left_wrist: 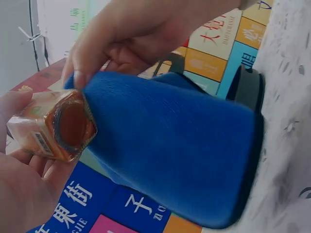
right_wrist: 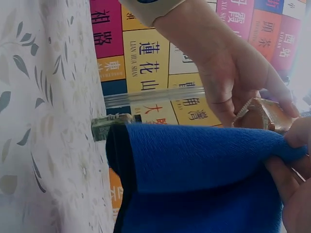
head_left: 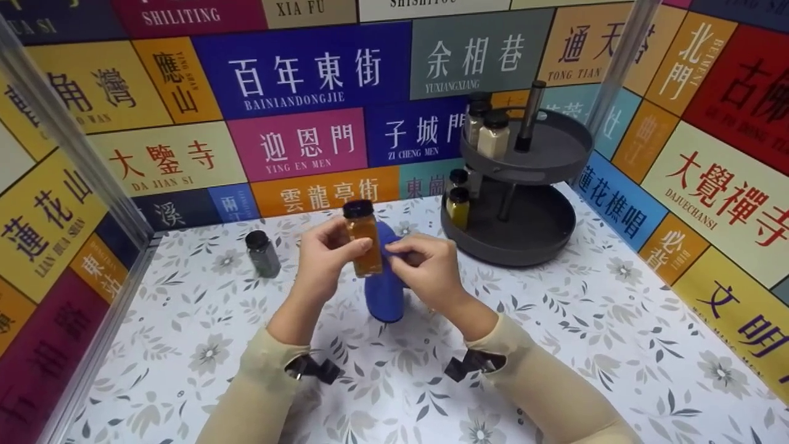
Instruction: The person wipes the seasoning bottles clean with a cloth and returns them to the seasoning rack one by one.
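An orange-filled glass bottle with a black cap (head_left: 365, 243) is gripped upright by the left hand (head_left: 325, 254), the thumb across its front. Beside it the right hand (head_left: 429, 268) pinches the upper part of a blue cloth (head_left: 383, 296), which hangs down over the table. In the left wrist view the bottle's base (left_wrist: 72, 124) faces the camera, close to the cloth (left_wrist: 170, 145). The right wrist view shows the cloth (right_wrist: 204, 160) hanging from the right hand (right_wrist: 296, 189), with the left hand (right_wrist: 238, 73) round the bottle behind it.
A dark-filled bottle with a black cap (head_left: 263, 254) stands on the patterned table (head_left: 209, 357) to the left. At the back right, a black two-tier round rack (head_left: 511, 246) holds several capped bottles. Colourful sign-covered walls enclose the table's back and sides.
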Available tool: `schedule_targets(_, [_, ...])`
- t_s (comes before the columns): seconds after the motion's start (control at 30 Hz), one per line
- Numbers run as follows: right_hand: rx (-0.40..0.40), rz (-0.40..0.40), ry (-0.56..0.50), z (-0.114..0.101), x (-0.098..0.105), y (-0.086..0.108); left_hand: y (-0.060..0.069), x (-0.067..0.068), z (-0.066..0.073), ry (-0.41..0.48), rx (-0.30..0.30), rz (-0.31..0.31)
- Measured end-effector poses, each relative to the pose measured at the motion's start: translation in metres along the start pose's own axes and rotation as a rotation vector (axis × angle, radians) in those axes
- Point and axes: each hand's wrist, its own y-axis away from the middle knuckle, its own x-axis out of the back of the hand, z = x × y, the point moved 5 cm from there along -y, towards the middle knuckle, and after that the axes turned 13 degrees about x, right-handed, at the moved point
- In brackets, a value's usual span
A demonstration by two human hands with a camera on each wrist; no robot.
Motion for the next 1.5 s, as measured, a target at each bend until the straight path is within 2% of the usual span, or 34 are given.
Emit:
schedule_targets(0.23, [0.014, 0.112, 0.004, 0.001, 0.02, -0.011, 0.003, -0.022, -0.015, -0.04, 0.02, -0.113])
schedule_targets(0.37, [0.009, 0.151, -0.024, 0.0, 0.026, -0.015, 0.004, -0.027, -0.018, -0.107, 0.012, -0.131])
schedule_targets(0.5, [0.028, 0.123, -0.028, -0.002, 0.024, -0.014, 0.005, -0.024, -0.014, -0.119, -0.009, -0.104])
schedule_targets(0.73, [0.099, 0.027, 0.0, -0.007, 0.01, -0.009, 0.003, -0.007, -0.007, -0.071, 0.005, -0.009])
schedule_targets(0.87, [0.091, -0.021, -0.027, -0.007, 0.002, -0.005, 0.002, 0.002, -0.001, -0.052, -0.004, 0.049])
schedule_targets(1.13, [0.085, -0.069, -0.055, -0.007, -0.006, 0.0, 0.001, 0.01, 0.007, -0.002, -0.005, 0.115])
schedule_targets(1.23, [0.089, -0.058, -0.02, -0.007, -0.004, 0.001, 0.001, 0.007, 0.006, -0.01, 0.008, 0.102])
schedule_targets(1.4, [0.107, 0.002, 0.032, -0.006, 0.006, -0.004, 0.001, -0.005, -0.001, -0.049, 0.038, 0.021])
schedule_targets(1.5, [0.117, 0.039, 0.047, -0.005, 0.012, -0.007, 0.002, -0.012, -0.005, -0.088, 0.034, -0.023])
